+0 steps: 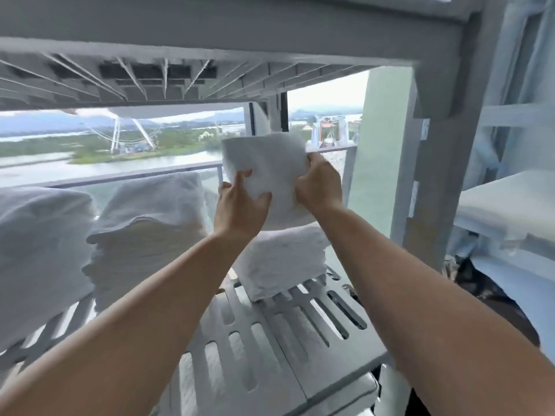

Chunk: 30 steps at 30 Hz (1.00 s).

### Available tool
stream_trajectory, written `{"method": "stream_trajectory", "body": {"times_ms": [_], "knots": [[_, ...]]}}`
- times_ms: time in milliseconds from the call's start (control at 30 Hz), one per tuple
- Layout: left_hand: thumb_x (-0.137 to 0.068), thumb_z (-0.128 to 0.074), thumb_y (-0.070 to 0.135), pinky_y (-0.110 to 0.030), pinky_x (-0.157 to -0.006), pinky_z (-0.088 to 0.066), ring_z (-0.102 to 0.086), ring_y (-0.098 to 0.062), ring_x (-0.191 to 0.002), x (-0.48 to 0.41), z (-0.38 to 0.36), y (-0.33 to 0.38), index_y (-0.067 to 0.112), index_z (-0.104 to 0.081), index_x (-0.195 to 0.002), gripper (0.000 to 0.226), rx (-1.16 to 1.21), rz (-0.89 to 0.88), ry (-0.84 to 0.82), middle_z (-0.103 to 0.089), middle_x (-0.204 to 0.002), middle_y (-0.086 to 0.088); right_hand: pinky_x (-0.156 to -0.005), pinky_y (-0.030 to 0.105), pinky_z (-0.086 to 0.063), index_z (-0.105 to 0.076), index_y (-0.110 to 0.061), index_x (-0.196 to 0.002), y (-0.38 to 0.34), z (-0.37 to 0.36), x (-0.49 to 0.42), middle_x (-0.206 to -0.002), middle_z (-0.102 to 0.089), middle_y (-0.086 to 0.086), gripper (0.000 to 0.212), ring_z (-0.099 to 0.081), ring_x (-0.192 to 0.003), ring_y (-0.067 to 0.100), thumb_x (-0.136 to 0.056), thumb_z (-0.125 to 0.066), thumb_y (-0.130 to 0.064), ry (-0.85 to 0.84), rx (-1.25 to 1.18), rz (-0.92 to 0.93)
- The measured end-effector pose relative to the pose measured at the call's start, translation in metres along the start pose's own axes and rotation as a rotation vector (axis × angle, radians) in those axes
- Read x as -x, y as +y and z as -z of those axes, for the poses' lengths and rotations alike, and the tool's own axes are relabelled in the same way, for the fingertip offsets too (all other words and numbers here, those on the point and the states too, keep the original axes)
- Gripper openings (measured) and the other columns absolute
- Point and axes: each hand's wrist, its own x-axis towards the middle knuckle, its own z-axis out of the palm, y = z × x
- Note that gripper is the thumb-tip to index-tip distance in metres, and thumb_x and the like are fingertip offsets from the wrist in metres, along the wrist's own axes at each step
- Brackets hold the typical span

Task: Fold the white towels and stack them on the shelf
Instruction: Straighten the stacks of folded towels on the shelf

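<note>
Obs.: You hold one folded white terry towel [267, 163] in the air with both hands, under the ribbed grey upper shelf [180, 73].

Left hand [240, 205]: it grips the towel's lower left edge. Thumb and one of the fingers [244, 175] are pressed on the near face; the rest are hidden behind the cloth.

Right hand [319, 187]: it is curled round the towel's right edge, fingers out of sight behind it. Both hands are closed on the towel, neither is free.

Position: the held towel hangs directly above the short stack of folded white towels [282, 262], its lower edge just over the stack's top. That stack sits on the grey slatted plastic shelf [270, 340], near the right post.

Key relation: the towel is tipped up, broad face toward you, while the stack's top lies flat. The target is straight below your fingers, not to either side. The hands look about equally near it.

Judgement: the placing step is in hand. The towel likely needs laying flat and lowering, edges matched to the stack.

Also present: two taller white towel piles [150, 235] to the left on the same shelf.
</note>
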Motion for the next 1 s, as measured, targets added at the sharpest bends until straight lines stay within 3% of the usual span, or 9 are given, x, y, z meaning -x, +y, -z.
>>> {"method": "stream_trajectory", "body": {"times_ms": [133, 267, 433, 567, 633, 700, 767, 867, 1000], "knots": [[-0.094, -0.059, 0.057, -0.028, -0.053, -0.05, -0.061, -0.022, -0.066, -0.011, 0.004, -0.001, 0.012, -0.057, -0.131, 0.058, -0.054, 0.295, -0.292, -0.061, -0.11, -0.013, -0.084, 0.033, -0.046, -0.06, -0.006, -0.116, 0.03, -0.029, -0.004, -0.117, -0.067, 0.015, 0.036, -0.062, -0.109, 0.034, -0.082, -0.051, -0.013, -0.242, 0.066, -0.188], [-0.099, -0.043, 0.064, -0.016, -0.04, -0.033, -0.062, -0.016, -0.044, -0.025, 0.02, 0.005, 0.014, -0.064, -0.107, 0.055, 0.151, 0.443, -0.293, -0.064, -0.076, -0.004, -0.078, 0.033, -0.038, -0.049, -0.014, -0.135, 0.043, -0.032, -0.004, -0.115, -0.067, 0.011, 0.057, -0.06, -0.109, 0.032, -0.078, -0.051, -0.017, -0.126, -0.074, -0.221], [-0.101, -0.056, 0.032, -0.015, -0.036, -0.029, -0.07, -0.017, -0.047, -0.027, 0.03, -0.004, 0.014, -0.075, -0.094, 0.026, 0.157, 0.214, -0.249, -0.071, -0.059, -0.002, -0.066, 0.03, -0.035, -0.059, -0.022, -0.111, 0.039, -0.025, -0.011, -0.073, -0.058, -0.008, 0.033, -0.057, -0.083, 0.024, -0.08, -0.051, -0.014, 0.01, -0.218, -0.182], [-0.092, -0.065, 0.048, -0.023, -0.055, -0.045, -0.059, -0.013, -0.049, -0.042, 0.036, -0.015, 0.023, -0.073, -0.059, 0.042, -0.191, -0.021, -0.161, -0.061, -0.047, 0.009, -0.058, 0.029, -0.032, -0.063, -0.018, -0.08, 0.047, -0.02, -0.014, -0.073, -0.057, -0.003, 0.019, -0.051, -0.072, 0.02, -0.085, -0.045, -0.014, -0.1, -0.12, -0.203], [-0.091, -0.064, 0.051, -0.021, -0.056, -0.043, -0.06, -0.011, -0.054, -0.05, 0.036, -0.015, 0.023, -0.074, -0.059, 0.043, -0.246, -0.096, -0.047, -0.062, -0.047, 0.013, -0.054, 0.025, -0.031, -0.065, -0.013, -0.077, 0.05, -0.019, -0.018, -0.075, -0.062, 0.003, 0.022, -0.052, -0.07, 0.023, -0.084, -0.044, -0.009, -0.154, -0.073, -0.212], [-0.091, -0.064, 0.047, -0.024, -0.06, -0.045, -0.067, -0.017, -0.07, -0.058, 0.032, -0.012, 0.018, -0.078, -0.074, 0.037, -0.237, -0.136, 0.037, -0.072, -0.065, 0.008, -0.054, 0.023, -0.033, -0.069, -0.014, -0.079, 0.048, -0.018, -0.022, -0.082, -0.068, 0.005, 0.026, -0.055, -0.077, 0.026, -0.083, -0.046, -0.004, -0.132, -0.075, -0.198], [-0.093, -0.064, 0.041, -0.03, -0.081, -0.049, -0.067, -0.026, -0.1, -0.064, 0.022, -0.012, 0.021, -0.078, -0.099, 0.025, -0.196, -0.113, 0.023, -0.074, -0.107, -0.006, -0.066, 0.022, -0.036, -0.072, -0.017, -0.095, 0.05, -0.018, -0.022, -0.096, -0.071, 0.003, 0.032, -0.06, -0.094, 0.026, -0.084, -0.046, -0.001, -0.045, -0.117, -0.195], [-0.098, -0.058, 0.042, -0.04, -0.115, -0.035, -0.047, -0.028, -0.136, -0.063, 0.002, -0.016, 0.019, -0.062, -0.137, 0.046, -0.159, -0.015, -0.148, -0.051, -0.15, -0.009, -0.075, 0.022, -0.032, -0.068, -0.015, -0.108, 0.063, -0.025, -0.017, -0.107, -0.071, 0.007, 0.035, -0.061, -0.105, 0.027, -0.084, -0.047, 0.0, 0.063, -0.141, -0.196], [-0.105, -0.039, 0.046, -0.038, -0.124, -0.004, -0.009, -0.021, -0.156, -0.044, -0.024, -0.028, 0.02, -0.041, -0.155, 0.057, 0.017, 0.104, -0.214, -0.012, -0.17, -0.002, -0.078, 0.024, -0.035, -0.07, -0.012, -0.104, 0.078, -0.039, -0.016, -0.107, -0.071, 0.01, 0.027, -0.061, -0.104, 0.03, -0.091, -0.047, -0.006, 0.061, -0.154, -0.219]]}}
